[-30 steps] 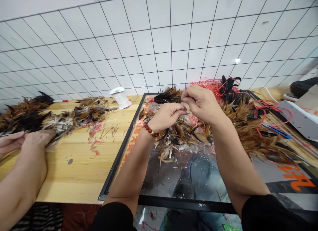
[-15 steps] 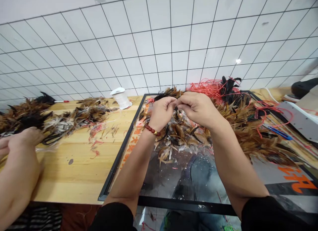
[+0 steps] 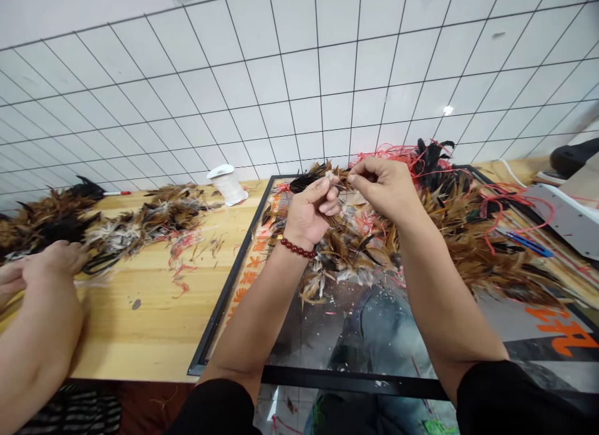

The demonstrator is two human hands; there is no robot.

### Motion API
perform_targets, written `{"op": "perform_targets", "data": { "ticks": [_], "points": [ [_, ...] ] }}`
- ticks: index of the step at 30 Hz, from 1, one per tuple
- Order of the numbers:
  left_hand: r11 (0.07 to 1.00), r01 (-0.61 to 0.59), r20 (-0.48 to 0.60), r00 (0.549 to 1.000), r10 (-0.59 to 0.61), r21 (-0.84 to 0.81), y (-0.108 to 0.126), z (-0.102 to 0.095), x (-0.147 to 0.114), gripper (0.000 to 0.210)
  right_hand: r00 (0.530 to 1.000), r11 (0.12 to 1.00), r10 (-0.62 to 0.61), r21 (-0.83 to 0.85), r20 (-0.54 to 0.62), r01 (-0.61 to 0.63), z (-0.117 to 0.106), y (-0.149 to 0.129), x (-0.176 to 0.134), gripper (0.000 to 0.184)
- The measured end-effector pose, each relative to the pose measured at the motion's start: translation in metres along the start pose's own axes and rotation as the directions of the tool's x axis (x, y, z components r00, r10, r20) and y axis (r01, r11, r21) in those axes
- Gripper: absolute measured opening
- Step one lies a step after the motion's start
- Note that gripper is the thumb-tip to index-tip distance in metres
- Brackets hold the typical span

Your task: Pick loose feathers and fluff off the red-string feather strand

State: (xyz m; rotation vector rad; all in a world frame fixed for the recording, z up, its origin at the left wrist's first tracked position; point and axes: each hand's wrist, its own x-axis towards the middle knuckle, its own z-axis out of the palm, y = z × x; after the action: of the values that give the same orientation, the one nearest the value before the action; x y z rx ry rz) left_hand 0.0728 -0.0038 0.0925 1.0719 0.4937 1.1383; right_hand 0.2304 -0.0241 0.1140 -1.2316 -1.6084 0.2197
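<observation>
Feathers (image 3: 346, 244), brown, black and white, lie heaped in the head view on a black-framed panel (image 3: 322, 344) on the desk (image 3: 135, 347), just below and behind both hands. The left hand (image 3: 311, 210) is half curled, palm up, its thumb and forefinger pinching what looks like a small pale tuft (image 3: 330, 175). Just beside it, the right hand (image 3: 381, 184) has thumb and forefinger close together; whether they grip anything thin I cannot tell. Each feather should be nearly weightless, springy along the shaft but soft and easily ruffled at the vane, so a light fingertip pinch at the bare quill end seems best. Red string (image 3: 545, 213) among the heap looks limp and apt to snag.
</observation>
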Motion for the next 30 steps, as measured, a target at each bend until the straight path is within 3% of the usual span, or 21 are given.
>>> {"op": "perform_targets", "data": {
  "ticks": [3, 6, 8, 15, 17, 22, 30],
  "points": [
    [0.997, -0.03, -0.133, 0.991, 0.021, -0.069, 0.001, -0.003, 0.003, 0.017, 0.999, 0.998, -0.001, 0.066, -0.051, 0.005, 0.002, -0.004, -0.002, 0.014],
    [0.985, -0.073, -0.224, 0.974, 0.037, -0.155, -0.002, -0.004, 0.006, 0.011, 0.998, 0.974, 0.036, 0.223, 0.048, -0.046, 0.01, -0.011, -0.005, 0.025],
    [0.979, -0.087, -0.241, 0.97, 0.04, -0.185, -0.004, -0.002, 0.005, 0.009, 0.992, 0.933, 0.065, 0.345, 0.105, -0.097, 0.019, -0.013, -0.007, 0.03],
    [0.976, -0.062, -0.233, 0.972, 0.011, -0.211, -0.002, 0.013, -0.001, 0.009, 0.969, 0.713, 0.206, 0.658, 0.133, -0.242, 0.04, -0.014, -0.007, 0.04],
    [0.974, -0.067, -0.254, 0.967, 0.01, -0.214, -0.001, 0.013, -0.001, 0.013, 0.969, 0.707, 0.206, 0.664, 0.133, -0.242, 0.041, -0.013, -0.008, 0.038],
    [0.955, -0.013, -0.262, 0.963, -0.067, -0.295, 0.003, 0.007, 0.002, 0.016, 0.979, 0.798, 0.133, 0.569, 0.154, -0.198, 0.044, -0.006, -0.01, 0.028],
    [0.945, 0.052, -0.255, 0.957, -0.14, -0.324, 0.005, 0.005, 0.004, 0.017, 0.978, 0.833, 0.177, 0.512, 0.111, -0.209, 0.049, -0.004, -0.011, 0.021]
  ]
}}
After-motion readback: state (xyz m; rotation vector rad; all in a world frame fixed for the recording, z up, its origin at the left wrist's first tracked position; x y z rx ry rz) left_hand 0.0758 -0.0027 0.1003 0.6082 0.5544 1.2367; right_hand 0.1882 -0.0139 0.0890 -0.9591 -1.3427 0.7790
